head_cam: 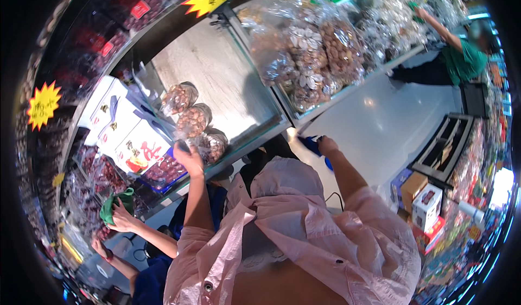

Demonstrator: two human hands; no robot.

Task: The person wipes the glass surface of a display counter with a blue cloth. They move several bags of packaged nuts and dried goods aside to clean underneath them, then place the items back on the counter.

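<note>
My left hand (pixel 190 159) is at the front of the display counter, right against the neck end of a clear plastic bag of brown nuts or dried fruit (pixel 215 145). Something small and dark shows between its thumb and fingers; whether it grips the bag is unclear. Two similar bags, a middle one (pixel 193 120) and a far one (pixel 180 97), lie in a row behind on the bare wood-look shelf (pixel 207 60). Out to the right, over the aisle, my right hand (pixel 328 145) holds a blue cloth (pixel 311 145) that hangs beside the counter edge.
White printed gift boxes (pixel 134 142) stand left of the bags. A glass divider (pixel 260 73) separates the shelf from heaped bagged goods (pixel 309 52). At lower left, a co-worker's hand (pixel 122 217) holds a green cloth (pixel 116 207). Another person (pixel 464 60) reaches over the far counter. Boxes (pixel 425 207) stand at right.
</note>
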